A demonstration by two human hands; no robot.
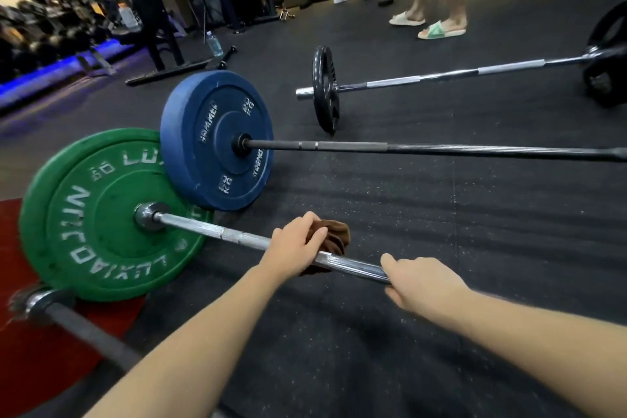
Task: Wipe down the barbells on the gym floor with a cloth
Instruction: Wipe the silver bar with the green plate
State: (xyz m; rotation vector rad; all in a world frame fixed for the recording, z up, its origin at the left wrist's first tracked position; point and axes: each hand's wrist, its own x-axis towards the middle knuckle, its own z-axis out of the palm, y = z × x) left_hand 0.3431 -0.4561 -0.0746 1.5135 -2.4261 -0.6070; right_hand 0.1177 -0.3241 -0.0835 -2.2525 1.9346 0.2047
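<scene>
While the left hand (298,244) curls over a brown cloth (334,235) and holds it wrapped around the chrome bar (237,236), the right hand (422,282) grips the same bar bare, just right of the cloth. Both hands are closed round the shaft. The bar lies on the black gym floor (407,207), its long axis running from the green plate (101,214) at the left toward the near right. Farther off, the blue-plate barbell (217,139) and the black-plate barbell (448,74) also lie on the floor, their shafts pointing right.
</scene>
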